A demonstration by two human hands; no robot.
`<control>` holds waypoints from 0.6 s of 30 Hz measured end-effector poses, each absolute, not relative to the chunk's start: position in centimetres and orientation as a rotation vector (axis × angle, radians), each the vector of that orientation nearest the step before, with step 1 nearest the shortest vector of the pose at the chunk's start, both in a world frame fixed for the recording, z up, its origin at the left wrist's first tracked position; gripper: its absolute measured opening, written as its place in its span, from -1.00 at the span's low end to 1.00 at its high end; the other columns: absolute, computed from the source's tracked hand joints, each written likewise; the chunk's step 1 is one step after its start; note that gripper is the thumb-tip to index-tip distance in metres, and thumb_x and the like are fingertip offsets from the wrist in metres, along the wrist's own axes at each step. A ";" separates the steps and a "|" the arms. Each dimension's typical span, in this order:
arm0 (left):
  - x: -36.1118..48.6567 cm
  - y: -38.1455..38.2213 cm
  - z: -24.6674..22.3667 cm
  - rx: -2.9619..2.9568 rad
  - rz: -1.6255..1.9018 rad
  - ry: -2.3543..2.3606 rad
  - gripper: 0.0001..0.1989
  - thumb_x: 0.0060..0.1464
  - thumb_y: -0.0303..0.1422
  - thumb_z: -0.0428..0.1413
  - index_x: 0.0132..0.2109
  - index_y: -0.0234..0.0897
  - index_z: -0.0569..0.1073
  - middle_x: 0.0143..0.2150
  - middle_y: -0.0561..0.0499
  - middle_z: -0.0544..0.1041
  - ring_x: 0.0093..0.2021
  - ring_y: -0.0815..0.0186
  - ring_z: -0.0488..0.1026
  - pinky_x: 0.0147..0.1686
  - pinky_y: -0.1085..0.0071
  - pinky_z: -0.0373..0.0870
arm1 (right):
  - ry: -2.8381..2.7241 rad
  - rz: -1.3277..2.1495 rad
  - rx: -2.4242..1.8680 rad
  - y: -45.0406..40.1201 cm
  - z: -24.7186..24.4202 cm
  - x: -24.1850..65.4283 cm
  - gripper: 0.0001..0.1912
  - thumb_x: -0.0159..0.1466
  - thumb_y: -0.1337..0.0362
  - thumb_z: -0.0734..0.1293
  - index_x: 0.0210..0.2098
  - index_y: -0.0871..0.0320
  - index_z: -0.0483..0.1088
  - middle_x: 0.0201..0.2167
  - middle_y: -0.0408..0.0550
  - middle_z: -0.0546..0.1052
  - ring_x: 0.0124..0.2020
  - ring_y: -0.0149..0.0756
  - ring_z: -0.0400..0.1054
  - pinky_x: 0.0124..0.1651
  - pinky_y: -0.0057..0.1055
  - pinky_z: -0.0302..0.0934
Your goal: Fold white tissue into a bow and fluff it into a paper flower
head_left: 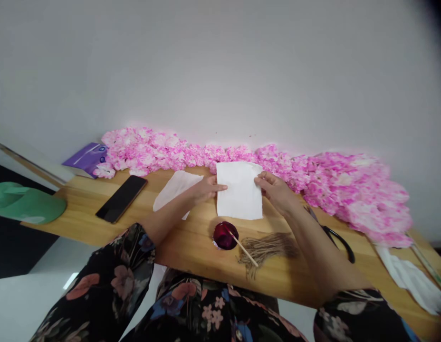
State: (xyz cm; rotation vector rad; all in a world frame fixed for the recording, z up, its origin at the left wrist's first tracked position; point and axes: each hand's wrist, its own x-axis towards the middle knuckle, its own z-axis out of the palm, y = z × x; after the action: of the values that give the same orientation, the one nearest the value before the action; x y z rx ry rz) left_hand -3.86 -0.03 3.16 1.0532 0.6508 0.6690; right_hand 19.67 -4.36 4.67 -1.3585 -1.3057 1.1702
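A white sheet [239, 192] stands upright above a wooden table [192, 247], its left edge pinched between the left hand's [205, 189] thumb and fingers, its right edge between the right hand's [275, 187] nearly closed fingertips. Its lower edge could stain if it sags into the dark red liquid [224, 232] just below; a forearm brushing the leaning stick [248, 252] could cause a spill.

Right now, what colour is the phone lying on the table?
The phone is black, seen best in the head view.
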 end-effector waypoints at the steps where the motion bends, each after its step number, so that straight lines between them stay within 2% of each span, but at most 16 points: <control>1: -3.6 0.0 2.9 1.027 0.634 0.704 -0.38 -0.33 -0.26 0.41 -0.06 -0.42 0.50 -0.03 -0.29 0.55 0.02 -0.01 0.48 0.03 0.11 0.39 | -1.284 1.199 -1.352 -4.4 4.6 19.7 -0.72 0.16 -0.01 0.33 -0.32 0.06 0.33 -0.43 -0.15 0.49 -0.42 -0.28 0.37 -0.32 -0.35 0.25; 5: -2.8 0.4 1.9 1.020 0.687 0.843 -0.39 -0.44 -0.23 0.44 -0.17 -0.46 0.53 -0.10 -0.27 0.59 -0.09 0.01 0.53 -0.02 0.13 0.42 | -1.219 1.414 -1.317 -4.6 3.5 20.6 -0.55 0.27 -0.13 0.15 -0.16 0.08 0.41 -0.29 0.02 0.58 -0.27 -0.16 0.47 -0.22 -0.24 0.33; 7: -2.6 0.7 1.5 1.063 0.722 0.852 -0.39 -0.44 -0.22 0.43 -0.17 -0.46 0.54 -0.11 -0.24 0.60 -0.11 0.03 0.53 -0.04 0.14 0.43 | -1.175 1.496 -1.329 -4.8 2.8 21.0 -0.55 0.23 -0.13 0.22 -0.19 0.11 0.44 -0.31 0.04 0.58 -0.30 -0.18 0.47 -0.21 -0.24 0.34; 11: -2.6 1.1 0.7 1.169 0.696 0.930 -0.46 -0.36 -0.21 0.40 -0.19 -0.43 0.53 -0.15 -0.19 0.61 -0.15 0.06 0.54 -0.10 0.18 0.45 | -1.222 1.405 -1.428 -5.1 1.5 21.1 -0.67 0.03 0.04 0.46 -0.38 0.15 0.45 -0.45 -0.11 0.54 -0.46 -0.33 0.39 -0.32 -0.36 0.28; 15: -3.0 1.5 0.4 1.364 0.685 0.982 -0.58 -0.21 -0.21 0.33 -0.20 -0.37 0.52 -0.22 -0.09 0.62 -0.18 0.12 0.54 -0.19 0.29 0.45 | -1.199 1.300 -1.421 -5.6 0.9 21.0 -0.71 0.04 0.08 0.46 -0.44 0.16 0.41 -0.55 -0.23 0.44 -0.54 -0.43 0.27 -0.43 -0.47 0.16; 18: -3.4 1.6 0.5 1.488 0.679 0.966 -0.67 -0.09 -0.19 0.25 -0.22 -0.35 0.51 -0.39 -0.01 0.60 -0.38 0.24 0.52 -0.39 0.41 0.41 | -1.133 1.356 -1.345 -5.9 1.0 21.3 -0.74 0.07 0.10 0.45 -0.43 0.16 0.41 -0.53 -0.23 0.44 -0.52 -0.45 0.27 -0.41 -0.48 0.16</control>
State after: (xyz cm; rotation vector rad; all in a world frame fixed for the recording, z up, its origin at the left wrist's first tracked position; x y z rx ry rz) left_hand -3.38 1.61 0.52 1.4877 0.9656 0.6785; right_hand 21.32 -5.91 1.05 -1.3454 -1.1329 1.3555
